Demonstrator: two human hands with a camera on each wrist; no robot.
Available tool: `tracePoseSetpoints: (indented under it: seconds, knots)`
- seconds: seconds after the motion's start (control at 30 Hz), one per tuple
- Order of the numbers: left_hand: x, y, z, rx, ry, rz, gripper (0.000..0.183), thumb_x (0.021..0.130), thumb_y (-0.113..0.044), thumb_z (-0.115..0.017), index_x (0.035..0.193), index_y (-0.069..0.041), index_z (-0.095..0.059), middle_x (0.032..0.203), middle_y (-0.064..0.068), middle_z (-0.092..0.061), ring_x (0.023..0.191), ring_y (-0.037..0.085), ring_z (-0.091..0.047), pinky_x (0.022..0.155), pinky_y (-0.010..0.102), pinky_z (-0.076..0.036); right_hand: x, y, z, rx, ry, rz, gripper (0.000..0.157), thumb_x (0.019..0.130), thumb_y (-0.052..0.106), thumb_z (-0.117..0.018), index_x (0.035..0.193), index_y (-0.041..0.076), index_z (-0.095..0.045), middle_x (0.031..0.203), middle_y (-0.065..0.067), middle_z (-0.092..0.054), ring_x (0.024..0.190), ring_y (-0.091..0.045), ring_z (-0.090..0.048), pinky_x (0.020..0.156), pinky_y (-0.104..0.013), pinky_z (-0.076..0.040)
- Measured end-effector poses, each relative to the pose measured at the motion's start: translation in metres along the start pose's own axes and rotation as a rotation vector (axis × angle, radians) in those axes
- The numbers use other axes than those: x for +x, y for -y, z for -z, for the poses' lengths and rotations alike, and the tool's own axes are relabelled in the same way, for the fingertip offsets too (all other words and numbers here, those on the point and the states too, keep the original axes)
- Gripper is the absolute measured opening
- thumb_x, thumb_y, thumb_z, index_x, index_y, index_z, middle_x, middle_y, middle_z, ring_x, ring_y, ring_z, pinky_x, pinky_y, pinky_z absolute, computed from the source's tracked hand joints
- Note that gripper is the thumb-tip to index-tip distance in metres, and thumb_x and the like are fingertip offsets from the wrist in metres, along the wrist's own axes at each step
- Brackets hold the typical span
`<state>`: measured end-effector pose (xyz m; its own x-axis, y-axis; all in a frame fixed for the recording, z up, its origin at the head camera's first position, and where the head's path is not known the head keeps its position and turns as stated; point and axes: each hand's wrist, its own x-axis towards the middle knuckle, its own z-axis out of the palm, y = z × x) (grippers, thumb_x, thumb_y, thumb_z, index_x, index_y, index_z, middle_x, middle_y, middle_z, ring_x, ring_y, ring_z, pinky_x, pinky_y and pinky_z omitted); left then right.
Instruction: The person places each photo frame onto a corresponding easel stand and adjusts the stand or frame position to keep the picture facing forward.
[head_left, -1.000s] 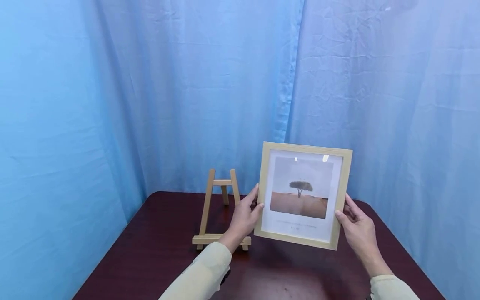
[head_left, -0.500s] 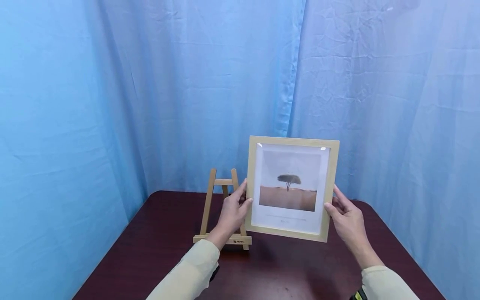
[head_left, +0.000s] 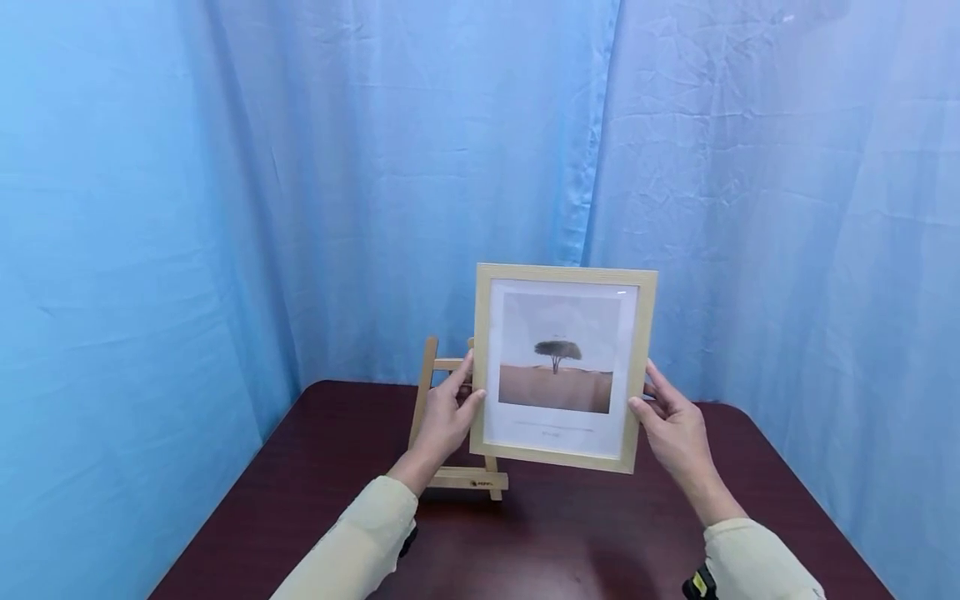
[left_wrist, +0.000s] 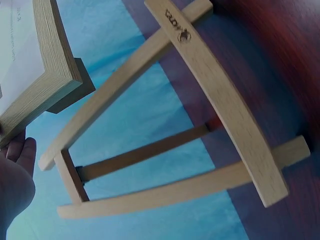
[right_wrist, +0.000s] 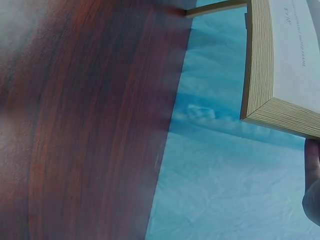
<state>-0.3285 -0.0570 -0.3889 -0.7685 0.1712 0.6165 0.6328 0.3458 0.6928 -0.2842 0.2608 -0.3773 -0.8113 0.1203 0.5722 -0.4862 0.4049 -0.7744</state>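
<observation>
A picture frame [head_left: 558, 458] with a pale wood border and a print of a lone tree is held upright off the table, tilted slightly. My left hand [head_left: 447, 414] pinches its left side between thumb and fingers. On the opposite side my right hand [head_left: 678, 433] grips the border, thumb in front and fingers behind. Just behind the left hand stands a small wooden easel [head_left: 422, 392], partly covered by the frame and that hand. In the left wrist view the easel's ledge [left_wrist: 225, 100] and legs show fully, apart from the frame's corner [left_wrist: 60, 75].
The easel rests on a dark red-brown table [head_left: 570, 533] with rounded far corners. Blue curtains [head_left: 420, 183] hang around the table's back and sides. Dark bands [head_left: 701, 582] sit at the sleeve cuffs.
Both hands have carried the picture frame left and slightly up, so it now overlaps the easel's right side in the head view. The easel stays in place.
</observation>
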Motion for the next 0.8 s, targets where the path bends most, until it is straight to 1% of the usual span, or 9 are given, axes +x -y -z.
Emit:
tracePoseSetpoints:
  seconds: [0.13,0.27,0.37,0.5,0.67,0.8]
  knots:
    - [0.001,0.0,0.01,0.042,-0.022,-0.013,0.062,0.097,-0.007,-0.064,0.153,-0.005,-0.036,0.128,0.019,-0.062,0.095,0.023,-0.064,0.074,0.032,-0.054,0.003,0.003,-0.006,0.011,0.018,0.002,0.06,0.098,0.004,-0.061,0.153,0.015,-0.04,0.128,-0.03,-0.059,0.09,0.009,-0.062,0.075,-0.013,-0.052]
    - [0.003,-0.001,0.021,0.077,-0.065,-0.035,0.062,0.095,-0.006,-0.066,0.151,-0.005,-0.039,0.119,0.017,-0.065,0.086,0.021,-0.06,0.07,0.032,-0.051,0.008,0.009,-0.014,0.036,0.032,0.023,0.06,0.098,0.005,-0.061,0.153,0.018,-0.04,0.128,-0.027,-0.06,0.09,0.005,-0.064,0.076,-0.014,-0.052]
    - [0.002,-0.003,0.026,0.078,-0.075,-0.035,0.063,0.095,-0.004,-0.066,0.151,-0.005,-0.04,0.118,0.017,-0.065,0.087,0.022,-0.062,0.071,0.033,-0.053,0.008,0.013,-0.016,0.037,0.036,0.022,0.06,0.098,0.005,-0.061,0.153,0.02,-0.04,0.127,-0.026,-0.061,0.09,0.004,-0.064,0.077,-0.014,-0.052]
    - [0.0,-0.007,0.028,0.069,-0.064,-0.037,0.063,0.095,-0.004,-0.066,0.152,-0.004,-0.038,0.122,0.018,-0.065,0.092,0.024,-0.065,0.074,0.034,-0.055,0.006,0.02,-0.014,0.026,0.033,0.019,0.061,0.098,0.005,-0.062,0.153,0.021,-0.04,0.127,-0.026,-0.062,0.088,0.004,-0.065,0.076,-0.013,-0.052]
    - [0.003,-0.019,0.032,0.052,-0.074,-0.075,0.063,0.095,-0.004,-0.065,0.152,-0.004,-0.038,0.117,0.017,-0.067,0.092,0.024,-0.066,0.071,0.033,-0.055,0.009,0.032,-0.008,0.04,0.018,0.045,0.061,0.098,0.005,-0.062,0.152,0.021,-0.04,0.127,-0.024,-0.062,0.09,0.004,-0.065,0.077,-0.013,-0.052]
    - [0.007,-0.028,0.041,0.057,-0.08,-0.094,0.063,0.095,-0.004,-0.065,0.152,-0.004,-0.037,0.116,0.019,-0.067,0.094,0.028,-0.067,0.07,0.034,-0.055,0.014,0.041,-0.008,0.056,0.016,0.074,0.062,0.098,0.004,-0.062,0.152,0.022,-0.04,0.127,-0.024,-0.062,0.09,0.003,-0.065,0.077,-0.013,-0.052]
